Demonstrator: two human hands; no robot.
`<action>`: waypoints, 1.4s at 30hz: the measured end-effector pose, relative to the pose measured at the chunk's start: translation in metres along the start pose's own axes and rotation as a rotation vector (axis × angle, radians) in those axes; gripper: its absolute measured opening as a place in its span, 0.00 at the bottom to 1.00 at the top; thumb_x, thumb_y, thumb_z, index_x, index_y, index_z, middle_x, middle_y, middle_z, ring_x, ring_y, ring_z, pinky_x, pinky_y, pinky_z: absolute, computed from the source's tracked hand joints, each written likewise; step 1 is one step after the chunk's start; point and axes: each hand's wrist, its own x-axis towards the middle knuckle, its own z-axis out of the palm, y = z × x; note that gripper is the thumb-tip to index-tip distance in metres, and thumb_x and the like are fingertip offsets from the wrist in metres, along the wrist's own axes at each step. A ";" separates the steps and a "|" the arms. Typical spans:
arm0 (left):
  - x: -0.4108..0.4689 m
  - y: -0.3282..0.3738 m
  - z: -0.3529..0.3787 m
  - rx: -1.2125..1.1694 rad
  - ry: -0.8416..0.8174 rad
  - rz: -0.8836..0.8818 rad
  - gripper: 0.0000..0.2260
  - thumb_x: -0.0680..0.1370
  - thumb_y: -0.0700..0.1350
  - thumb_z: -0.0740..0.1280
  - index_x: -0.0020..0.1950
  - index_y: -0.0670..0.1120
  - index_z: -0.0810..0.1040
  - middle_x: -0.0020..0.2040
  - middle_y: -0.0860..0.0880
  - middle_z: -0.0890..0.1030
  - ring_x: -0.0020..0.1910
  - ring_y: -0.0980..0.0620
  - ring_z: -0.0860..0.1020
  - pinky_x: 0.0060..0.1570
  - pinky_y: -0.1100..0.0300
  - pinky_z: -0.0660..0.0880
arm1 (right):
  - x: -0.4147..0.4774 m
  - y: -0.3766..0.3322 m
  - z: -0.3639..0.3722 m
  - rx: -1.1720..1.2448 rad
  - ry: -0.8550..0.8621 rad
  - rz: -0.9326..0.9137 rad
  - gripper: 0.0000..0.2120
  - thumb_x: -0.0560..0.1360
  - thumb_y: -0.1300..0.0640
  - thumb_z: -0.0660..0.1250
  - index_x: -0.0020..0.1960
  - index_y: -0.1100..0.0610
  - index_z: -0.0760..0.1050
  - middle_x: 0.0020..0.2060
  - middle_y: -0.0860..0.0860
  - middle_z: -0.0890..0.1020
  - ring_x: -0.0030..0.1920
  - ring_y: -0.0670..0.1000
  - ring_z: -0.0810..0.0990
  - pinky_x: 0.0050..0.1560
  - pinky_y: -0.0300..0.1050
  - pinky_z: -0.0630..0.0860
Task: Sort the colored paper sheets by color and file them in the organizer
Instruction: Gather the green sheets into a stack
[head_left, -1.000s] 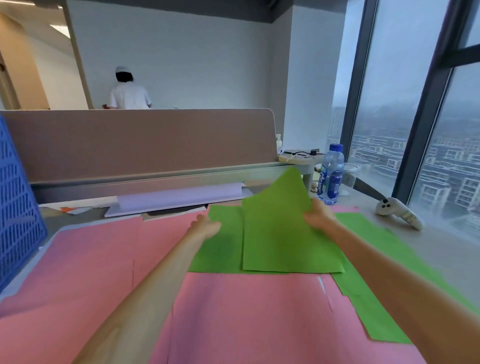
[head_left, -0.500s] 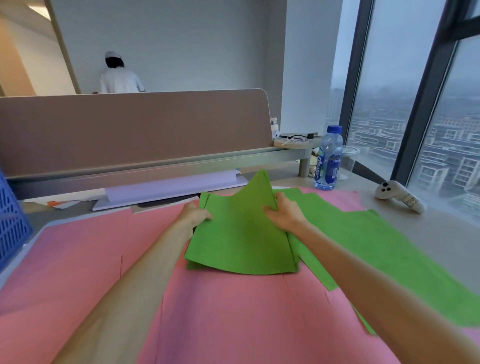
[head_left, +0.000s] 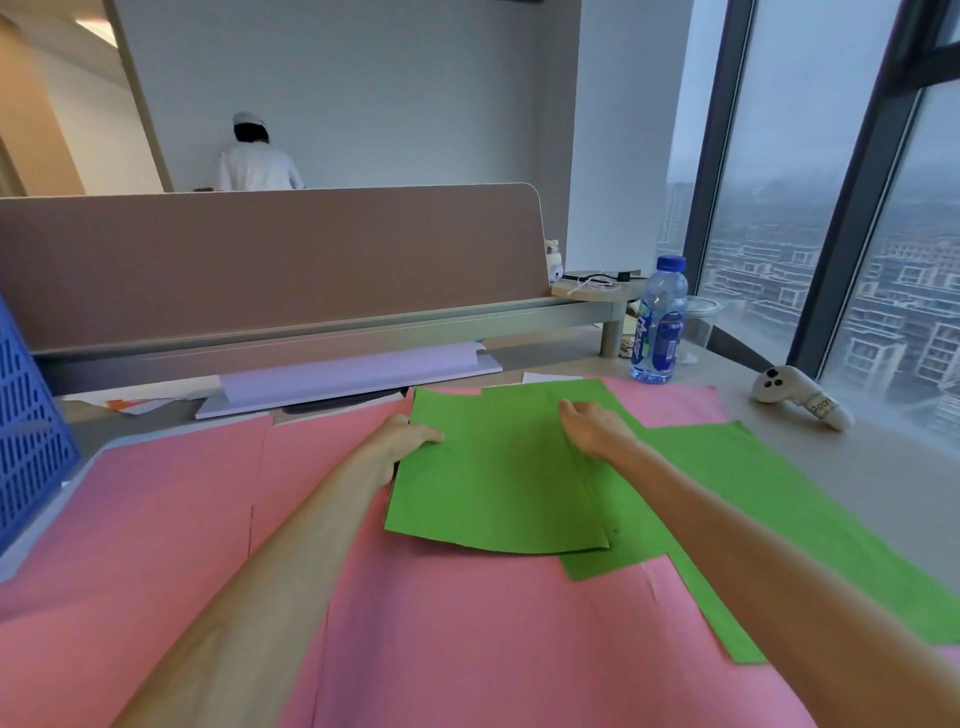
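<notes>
My left grip (head_left: 408, 441) grasps the left edge of the green stack (head_left: 493, 493): the fingers fold over onto the top sheet, while the thumb is hidden from me. My right grip (head_left: 592, 428) is released, lying flat with the fingers fairly straight, pressing down on the far right part of the same stack.

The stack lies flat in the middle of the tabletop (head_left: 893, 499), on top of the pink sheets (head_left: 182, 519), which cover most of the surface from the left side to the near edge. Its sheets are not squared up, and several edges fan out at the near right corner. More loose green sheets (head_left: 779, 499) spread out to the right, partly tucked under the stack and under my right forearm, and reach toward the near right corner.

The blue organizer (head_left: 26, 415), perforated with slots, stands at the far left edge of the view, well apart from the green paper. A lavender sheet (head_left: 353, 374) lies at the back against the base of the brown divider panel (head_left: 260, 260). A water bottle (head_left: 657, 322) with a blue cap stands upright at the far right, and a white controller (head_left: 795, 397) lies near the window (head_left: 779, 182). Beyond the panel, a person in white (head_left: 257, 156) faces away.
</notes>
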 end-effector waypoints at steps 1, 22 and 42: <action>0.003 0.000 -0.002 0.004 0.001 -0.004 0.11 0.76 0.39 0.68 0.57 0.38 0.75 0.48 0.40 0.82 0.39 0.46 0.80 0.39 0.55 0.78 | 0.000 0.009 -0.003 -0.039 0.047 0.002 0.30 0.82 0.42 0.44 0.74 0.60 0.62 0.71 0.61 0.69 0.70 0.58 0.69 0.70 0.58 0.65; 0.043 -0.020 0.013 0.052 -0.048 0.043 0.28 0.62 0.42 0.75 0.61 0.42 0.73 0.59 0.42 0.79 0.59 0.41 0.77 0.62 0.41 0.72 | 0.006 0.048 -0.009 -0.268 0.057 0.286 0.36 0.79 0.38 0.39 0.67 0.62 0.71 0.71 0.66 0.64 0.72 0.64 0.62 0.72 0.63 0.58; 0.008 0.002 0.058 0.049 -0.093 0.094 0.28 0.68 0.40 0.73 0.66 0.43 0.70 0.60 0.44 0.79 0.59 0.45 0.77 0.63 0.46 0.73 | -0.015 0.009 -0.019 0.089 -0.022 0.138 0.28 0.83 0.48 0.45 0.75 0.65 0.58 0.72 0.63 0.65 0.71 0.60 0.65 0.69 0.51 0.63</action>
